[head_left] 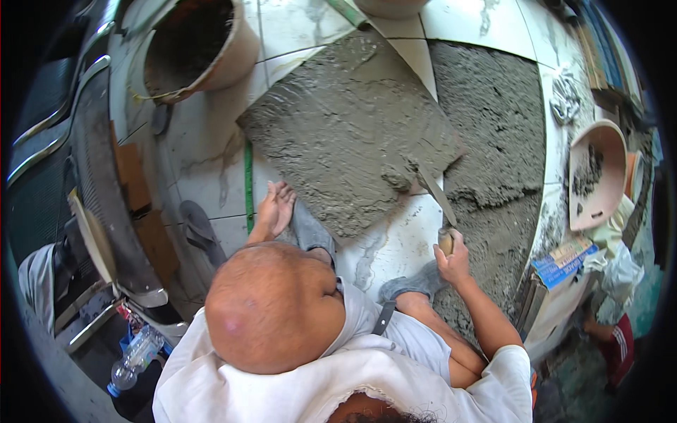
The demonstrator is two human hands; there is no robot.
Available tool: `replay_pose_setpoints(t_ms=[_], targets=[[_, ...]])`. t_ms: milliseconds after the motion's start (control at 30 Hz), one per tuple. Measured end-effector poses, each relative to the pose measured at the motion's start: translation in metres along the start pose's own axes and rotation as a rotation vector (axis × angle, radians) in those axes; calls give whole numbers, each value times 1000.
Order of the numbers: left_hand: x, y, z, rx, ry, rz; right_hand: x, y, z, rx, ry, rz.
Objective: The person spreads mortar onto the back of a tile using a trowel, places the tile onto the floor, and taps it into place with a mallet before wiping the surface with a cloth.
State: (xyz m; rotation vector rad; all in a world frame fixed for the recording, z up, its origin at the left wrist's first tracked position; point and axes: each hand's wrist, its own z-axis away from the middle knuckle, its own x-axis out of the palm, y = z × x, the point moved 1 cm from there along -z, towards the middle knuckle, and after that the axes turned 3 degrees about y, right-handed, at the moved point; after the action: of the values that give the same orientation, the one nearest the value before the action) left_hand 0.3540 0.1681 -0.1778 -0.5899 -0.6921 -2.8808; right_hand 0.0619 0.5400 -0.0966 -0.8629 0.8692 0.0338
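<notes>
In my right hand [455,258] is a pointed trowel [438,196], gripped by its wooden handle. Its blade lies at the lower right edge of a large square tile [457,156], next to a raised lump of wet mortar. Grey mortar [345,120] covers nearly the whole upper face of this tile, which sits turned like a diamond before me. My left hand [276,206] is open, palm up with fingers apart, near the tile's lower left edge. No object shows in it. What supports the tile from below is hidden.
Rough mortar bed [493,120] lies right of the tile. A bucket [243,49] stands at the far left, above a grey sandal [201,227] and a green strip [248,185]. Stacked chairs [92,141] line the left; a pinkish basin [599,204] with mortar stands right.
</notes>
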Motion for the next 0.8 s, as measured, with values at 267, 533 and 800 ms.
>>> replay_pose_setpoints(t_ms=[267,533,800], targets=[[5,13,-14,-35,-281,-18,5,0,-9,27,19,-34],[19,10,-9,-41,-183,-27,14,-2,-5,2,42,-69],[47,4,20,-209,-417,41,10,-3,-7,46,83,-73]])
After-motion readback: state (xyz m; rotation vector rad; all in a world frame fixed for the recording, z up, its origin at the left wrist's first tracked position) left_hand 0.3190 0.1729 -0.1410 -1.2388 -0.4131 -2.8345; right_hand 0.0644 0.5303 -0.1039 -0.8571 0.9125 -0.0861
